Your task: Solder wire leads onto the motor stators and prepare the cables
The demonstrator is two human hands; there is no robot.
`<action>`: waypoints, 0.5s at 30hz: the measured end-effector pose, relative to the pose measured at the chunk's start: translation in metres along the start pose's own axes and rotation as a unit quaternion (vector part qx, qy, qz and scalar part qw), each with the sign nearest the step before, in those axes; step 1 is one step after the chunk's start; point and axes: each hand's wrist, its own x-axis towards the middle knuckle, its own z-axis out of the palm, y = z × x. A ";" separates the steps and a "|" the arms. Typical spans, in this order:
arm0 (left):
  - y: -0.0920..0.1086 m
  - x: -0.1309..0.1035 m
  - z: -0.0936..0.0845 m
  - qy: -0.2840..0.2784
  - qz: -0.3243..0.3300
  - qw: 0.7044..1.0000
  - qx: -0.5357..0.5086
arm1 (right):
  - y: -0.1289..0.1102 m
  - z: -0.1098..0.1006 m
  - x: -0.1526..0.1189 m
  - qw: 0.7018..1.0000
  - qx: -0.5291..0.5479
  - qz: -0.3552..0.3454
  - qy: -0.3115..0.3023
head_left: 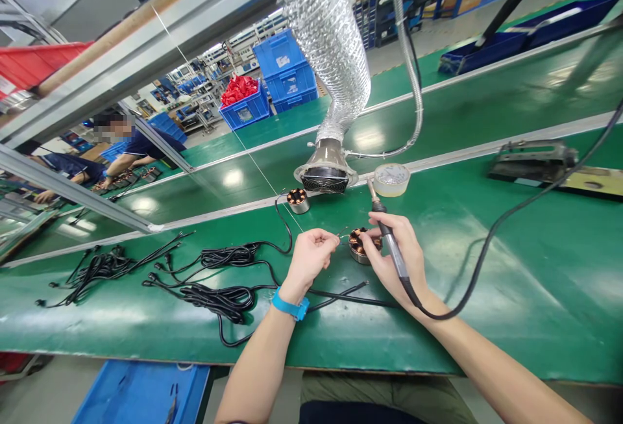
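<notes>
My right hand (396, 252) holds a soldering iron (393, 245), its tip pointing up and away from me. The thumb and fingertips of that hand also touch a motor stator (360, 254) with copper windings, which sits on the green bench. Just left of the stator, my left hand (314, 252) is closed in a pinch on a thin wire (343, 236). What lies deeper inside that pinch is hidden. A second stator (298, 201) stands farther back, with a black cable (285, 242) running beside it.
Bundles of black cable (219, 300) lie on the bench (535, 294) at left. A fume extraction hood (326, 164) hangs ahead, near a roll of clear tape (391, 179). The iron's cord (479, 261) loops at right, by a metal fixture (533, 161). Co-workers sit far left.
</notes>
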 end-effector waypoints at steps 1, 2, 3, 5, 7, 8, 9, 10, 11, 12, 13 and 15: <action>0.000 0.000 0.000 -0.001 -0.002 1.000 0.000 | 0.000 0.000 0.000 1.000 0.000 0.002 0.001; 0.001 0.000 0.000 -0.003 -0.003 1.000 0.000 | 0.000 -0.001 0.000 1.000 0.001 0.005 0.003; 0.001 -0.001 0.000 -0.005 -0.005 1.000 -0.001 | 0.001 -0.001 0.000 1.000 0.001 0.008 0.005; 0.003 -0.001 0.000 -0.010 -0.010 1.000 -0.006 | 0.001 -0.002 -0.001 1.000 0.000 0.015 0.008; 0.004 -0.001 -0.001 -0.016 -0.016 1.000 -0.016 | 0.002 -0.002 -0.001 1.000 -0.001 0.020 0.012; 0.005 -0.001 -0.001 -0.019 -0.020 0.999 -0.022 | 0.002 -0.002 -0.001 1.000 -0.002 0.020 0.013; 0.005 -0.001 -0.001 -0.022 -0.023 0.999 -0.027 | 0.003 -0.002 -0.002 1.000 -0.003 0.019 0.015; 0.005 -0.001 -0.001 -0.025 -0.026 0.999 -0.033 | 0.003 -0.002 -0.002 1.000 -0.004 0.019 0.017; 0.005 -0.001 -0.001 -0.028 -0.030 0.998 -0.039 | 0.003 -0.002 -0.002 1.000 -0.005 0.018 0.019; 0.005 -0.001 -0.001 -0.031 -0.035 0.998 -0.046 | 0.003 -0.002 -0.002 1.000 -0.005 0.018 0.020; 0.005 -0.001 -0.001 -0.034 -0.040 0.997 -0.052 | 0.002 -0.002 -0.002 1.000 -0.005 0.018 0.021; 0.004 0.000 -0.002 -0.038 -0.050 0.996 -0.061 | 0.002 -0.002 -0.002 1.000 -0.004 0.018 0.023</action>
